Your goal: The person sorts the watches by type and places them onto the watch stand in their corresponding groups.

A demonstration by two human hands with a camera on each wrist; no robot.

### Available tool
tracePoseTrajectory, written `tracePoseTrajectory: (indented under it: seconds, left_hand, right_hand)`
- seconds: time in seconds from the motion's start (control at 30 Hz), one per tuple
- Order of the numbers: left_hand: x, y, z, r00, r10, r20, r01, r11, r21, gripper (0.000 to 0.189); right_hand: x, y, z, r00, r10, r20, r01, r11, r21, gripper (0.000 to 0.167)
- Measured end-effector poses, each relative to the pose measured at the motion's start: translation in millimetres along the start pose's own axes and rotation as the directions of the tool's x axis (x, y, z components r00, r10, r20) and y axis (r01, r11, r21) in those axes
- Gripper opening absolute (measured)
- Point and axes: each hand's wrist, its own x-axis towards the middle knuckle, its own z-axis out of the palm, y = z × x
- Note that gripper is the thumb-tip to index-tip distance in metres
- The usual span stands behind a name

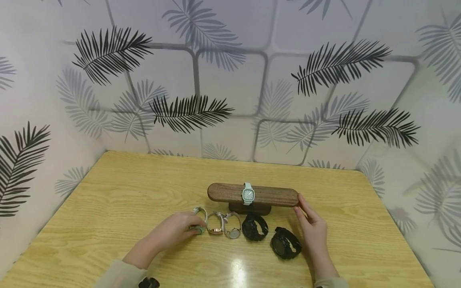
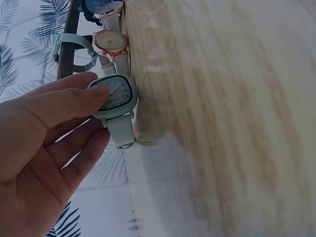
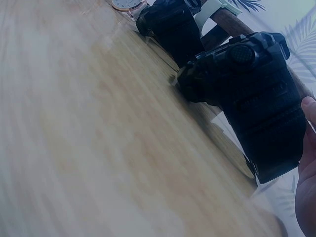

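Observation:
My left hand (image 1: 176, 230) pinches a mint-green square watch (image 2: 121, 94) at the left end of a row of watches. Its thumb lies over the dial in the left wrist view, with the other fingers behind. At the right end of a dark wooden watch stand (image 1: 223, 192), my right hand (image 1: 315, 232) grips the bar between thumb and finger. Around the bar's middle is another pale mint square watch (image 1: 248, 194). Beside the left hand stand a rose-gold watch (image 1: 216, 231) and a round pale-dial watch (image 1: 234, 233), both with light straps.
A bulky black watch (image 1: 250, 230) stands before the stand's base. Nearer the right hand is a second black watch (image 1: 281, 245), large in the right wrist view. All rest on a light wooden table (image 1: 144, 180), backed by a leaf-patterned wall (image 1: 230, 88).

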Motion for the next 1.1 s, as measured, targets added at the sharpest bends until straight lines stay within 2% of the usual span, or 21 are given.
tracePoseTrajectory:
  seconds: [0.27,0.4,0.57,0.7,0.8,0.87,0.97,1.1]
  left_hand:
    - [1.9,1.8,-5.5,1.000,-0.017,-0.012,0.016,0.999,-0.044,0.020]
    - [2.1,3.6,-10.5,0.999,-0.050,-0.023,0.048,0.995,-0.083,0.022]
    - [1.9,3.7,-17.7,0.995,-0.065,-0.075,0.053,0.987,-0.154,0.024]
    - [3.6,3.6,-23.0,0.988,-0.072,-0.139,0.047,0.983,-0.175,0.025]
    - [5.8,4.6,-24.9,0.974,-0.094,-0.208,0.055,0.981,-0.188,0.025]
    - [7.8,5.9,-24.9,0.959,-0.116,-0.260,0.065,0.979,-0.195,0.025]
    - [12.1,7.8,-23.3,0.928,-0.150,-0.342,0.083,0.976,-0.201,0.022]
    - [18.5,10.9,-20.2,0.877,-0.224,-0.425,0.131,0.962,-0.239,0.019]
  right_hand:
    - [-0.4,-2,0,1.000,-0.005,0.002,0.005,0.999,0.042,0.039]
    - [-0.4,-2,-1,1.000,0.008,0.004,-0.008,1.000,0.028,0.039]
    - [-0.1,-4,-1,0.999,0.035,0.011,-0.035,0.999,0.004,0.040]
    - [-2.6,-20,-1,0.999,0.048,0.022,-0.048,0.999,-0.005,0.040]
    - [-4.8,-32,0,0.998,0.052,0.022,-0.052,0.999,-0.008,0.040]
    - [-5.6,-35,0,0.998,0.053,0.021,-0.053,0.999,-0.008,0.040]
    - [-6.2,-37,0,0.998,0.055,0.017,-0.055,0.998,-0.004,0.040]
    - [-5.9,-36,0,0.998,0.057,0.017,-0.057,0.998,-0.001,0.039]
